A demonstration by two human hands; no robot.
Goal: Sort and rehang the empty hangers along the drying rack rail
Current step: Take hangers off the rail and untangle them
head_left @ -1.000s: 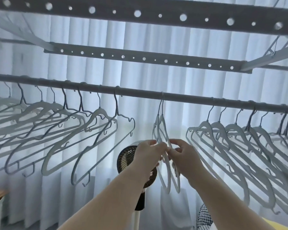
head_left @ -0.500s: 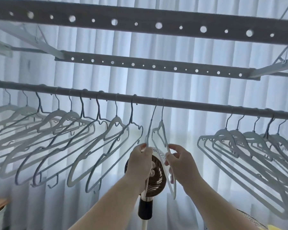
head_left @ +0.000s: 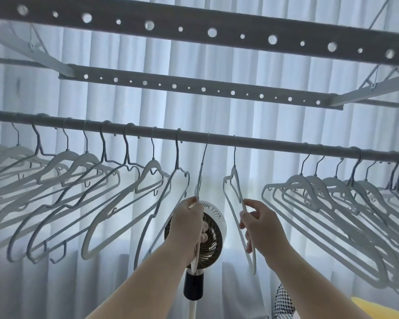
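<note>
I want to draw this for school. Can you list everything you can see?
Rail: one, grey, across the middle.
Perforated bars: two, grey, above the rail.
Left hangers: many overlapping, pale, on the rail's left part.
Right hangers: many overlapping, pale, on the rail's right part.
Left middle hanger: one, white, hanging between the groups.
Right middle hanger: one, white, beside it.
Fan: one, dark grille, white rim, behind the hands.
Curtain: white, backdrop.
Checked cloth: one, black-and-white, bottom right.
Left hand: grips the left middle hanger.
Right hand: pinches the right middle hanger.
</note>
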